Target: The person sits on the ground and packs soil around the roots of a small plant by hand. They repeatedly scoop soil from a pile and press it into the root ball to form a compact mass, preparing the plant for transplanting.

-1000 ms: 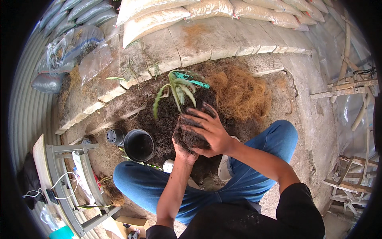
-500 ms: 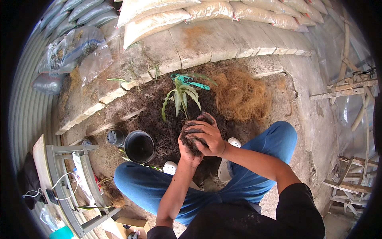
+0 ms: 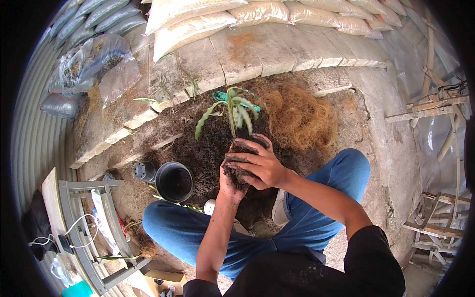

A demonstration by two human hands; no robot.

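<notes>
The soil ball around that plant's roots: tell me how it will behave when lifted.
The soil ball looks crumbly; both the left hand and right hand cup it, so it probably sheds bits. The plant has long, drooping leaves, likely floppy and top-heavy.

black pot [image 3: 174, 181] left, coir heap [image 3: 299, 115] right

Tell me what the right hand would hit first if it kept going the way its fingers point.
The right hand points left, across the root ball. Beyond it, probably the dark soil pile, then the black pot; depth is unclear.
</notes>
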